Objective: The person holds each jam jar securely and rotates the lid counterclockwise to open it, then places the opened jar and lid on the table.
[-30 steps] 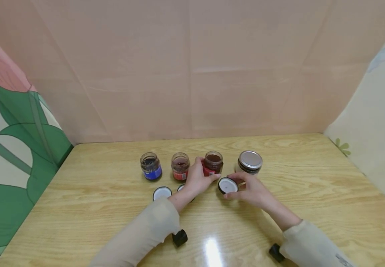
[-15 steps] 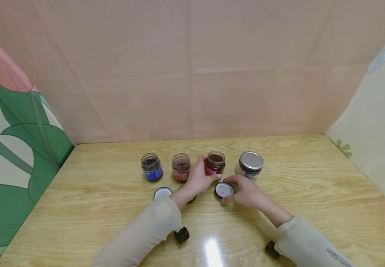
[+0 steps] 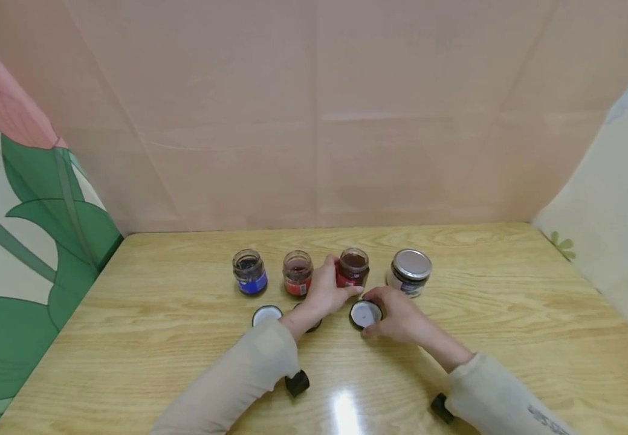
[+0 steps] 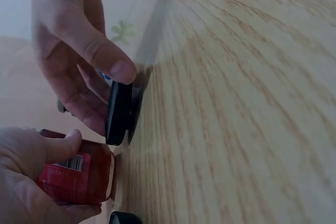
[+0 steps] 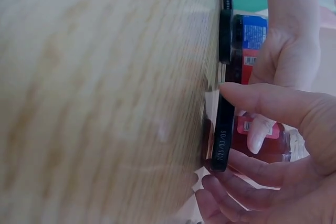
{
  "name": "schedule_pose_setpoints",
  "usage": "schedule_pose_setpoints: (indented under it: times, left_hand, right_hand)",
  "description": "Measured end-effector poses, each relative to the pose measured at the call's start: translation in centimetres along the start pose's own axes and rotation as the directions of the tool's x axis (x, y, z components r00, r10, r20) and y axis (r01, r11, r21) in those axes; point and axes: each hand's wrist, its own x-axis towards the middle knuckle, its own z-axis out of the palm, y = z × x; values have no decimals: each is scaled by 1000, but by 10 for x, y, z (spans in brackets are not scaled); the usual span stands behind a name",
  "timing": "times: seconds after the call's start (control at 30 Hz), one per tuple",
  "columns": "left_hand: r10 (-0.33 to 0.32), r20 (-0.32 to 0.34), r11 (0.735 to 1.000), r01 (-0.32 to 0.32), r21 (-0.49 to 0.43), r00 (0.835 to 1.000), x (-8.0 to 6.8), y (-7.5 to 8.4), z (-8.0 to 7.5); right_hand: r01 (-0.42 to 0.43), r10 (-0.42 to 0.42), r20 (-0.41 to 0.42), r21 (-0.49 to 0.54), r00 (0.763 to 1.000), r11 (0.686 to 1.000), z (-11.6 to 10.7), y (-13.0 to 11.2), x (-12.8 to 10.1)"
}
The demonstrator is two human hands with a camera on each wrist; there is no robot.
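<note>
From the head view I see a pink flower (image 3: 17,96) with green leaves (image 3: 47,199) at the frame's left edge, beside the wooden table (image 3: 145,314). Left of centre stands the open blue-labelled jar (image 3: 249,281), with an upturned lid (image 3: 266,313) lying near it, below in the frame. Next comes the open red-labelled jar (image 3: 295,277), just left of my wearer's left hand (image 3: 327,292). That hand grips the dark red jar (image 3: 353,262), which stands uncapped at the centre. Just below it in the frame, the right hand (image 3: 401,315) pinches the black-rimmed lid (image 3: 365,315) by its edge, white inside up. Right of centre, the silver-capped jar (image 3: 410,270) stands behind the right hand.

The left sleeve (image 3: 237,377) cuts off the upturned lid's lower edge, and the left wrist covers most of a second lid (image 3: 315,326). The left fingers go out of sight behind the dark red jar. I can't tell whether the pinched lid touches the tabletop. The right hand overlaps the silver-capped jar's base, and the lettering on the right sleeve (image 3: 504,393) is too blurred to read.
</note>
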Motion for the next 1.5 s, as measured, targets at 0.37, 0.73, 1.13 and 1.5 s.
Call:
schedule_pose_setpoints:
  times: [0.37,0.73,1.13,1.5]
  left_hand:
    - [2,17,1000,-2,-6,1000,-1,-2,1]
    - [4,7,1000,-4,-22,1000,-2,-3,3]
    - [45,2,999,-45,13,999,-8,9,-2]
    - [153,-5,988,-153,22,988,-14,33,-14]
  right_hand:
    - [-4,1,-23,-117,1000,993,6,-3,-3]
    - [-20,16,-29,-136,999,990,7,-2,-4]
    - [-50,42,-80,-98,996,994,-10,-7,-14]
    - [-47,42,-87,-57,995,997,-25,-8,-22]
